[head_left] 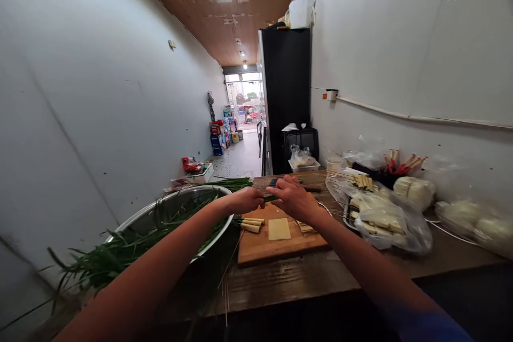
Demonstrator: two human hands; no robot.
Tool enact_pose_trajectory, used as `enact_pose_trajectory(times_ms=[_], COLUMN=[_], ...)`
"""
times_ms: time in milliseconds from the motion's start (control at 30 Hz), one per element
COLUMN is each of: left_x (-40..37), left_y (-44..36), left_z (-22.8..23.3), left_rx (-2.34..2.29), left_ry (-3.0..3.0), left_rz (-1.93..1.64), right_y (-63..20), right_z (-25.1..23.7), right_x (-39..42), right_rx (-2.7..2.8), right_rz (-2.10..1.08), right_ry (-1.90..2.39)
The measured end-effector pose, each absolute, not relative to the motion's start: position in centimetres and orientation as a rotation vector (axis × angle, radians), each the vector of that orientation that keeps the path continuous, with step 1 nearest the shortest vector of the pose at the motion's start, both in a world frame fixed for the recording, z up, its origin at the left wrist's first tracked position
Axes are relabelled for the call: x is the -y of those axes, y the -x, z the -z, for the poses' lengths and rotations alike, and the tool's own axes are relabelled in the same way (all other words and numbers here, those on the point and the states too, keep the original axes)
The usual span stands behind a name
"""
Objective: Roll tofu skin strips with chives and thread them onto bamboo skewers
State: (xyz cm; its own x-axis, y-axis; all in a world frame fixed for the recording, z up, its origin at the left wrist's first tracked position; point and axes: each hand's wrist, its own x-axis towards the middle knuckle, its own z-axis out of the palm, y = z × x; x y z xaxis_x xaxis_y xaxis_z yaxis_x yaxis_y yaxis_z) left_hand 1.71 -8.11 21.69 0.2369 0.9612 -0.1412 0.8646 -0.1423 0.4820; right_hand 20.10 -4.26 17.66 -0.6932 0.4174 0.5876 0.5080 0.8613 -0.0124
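Above the wooden cutting board (262,253), my left hand (246,200) is closed on one end of a small bundle of green chives (271,199). My right hand (294,200) grips the other end, fingers curled over it. Below them a square tofu skin sheet (279,229) lies flat on the board. Several tofu skin rolls (251,223) with green ends rest at the board's left. To the right is a stack of tofu skin (306,228), partly hidden by my right arm. Behind my right hand a knife handle (313,189) shows.
A large metal basin (212,241) heaped with long chives (120,256) stands left. Thin skewers (226,294) lie near the table's front edge. On the right are a tray with bagged pale pieces (379,216), bagged white food (414,192) and a dark container of red-tipped sticks (403,163).
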Motion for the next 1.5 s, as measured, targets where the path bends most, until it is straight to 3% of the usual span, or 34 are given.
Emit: enact_pose_trajectory(times_ms=[133, 400, 767, 1167, 1500], left_x=[6.9, 5.5, 4.4, 5.6, 6.1], left_y=[-4.4, -4.9, -5.0, -4.0, -7.0], left_z=[-21.3, -21.3, -20.4, -17.6, -12.8], left_rx=[-1.602, -1.614, -1.53, -1.416, -1.341], left_ry=[-2.187, -2.281, -2.223, -2.31, -2.261], left_rz=[-0.2, -0.255, -0.319, -0.654, -1.161], right_y=[-20.6, -22.2, -22.6, -24.6, -23.7], right_z=[-18.0, -18.9, -19.7, -18.5, -14.7], right_x=[3.8, 0.6, 0.6, -0.2, -0.2], right_rx=[2.662, 2.711, 2.809, 2.448, 1.764], right_rz=[0.288, -0.222, -0.291, -1.053, -1.575], right_ry=[0.739, 0.893, 0.788, 0.814, 0.671])
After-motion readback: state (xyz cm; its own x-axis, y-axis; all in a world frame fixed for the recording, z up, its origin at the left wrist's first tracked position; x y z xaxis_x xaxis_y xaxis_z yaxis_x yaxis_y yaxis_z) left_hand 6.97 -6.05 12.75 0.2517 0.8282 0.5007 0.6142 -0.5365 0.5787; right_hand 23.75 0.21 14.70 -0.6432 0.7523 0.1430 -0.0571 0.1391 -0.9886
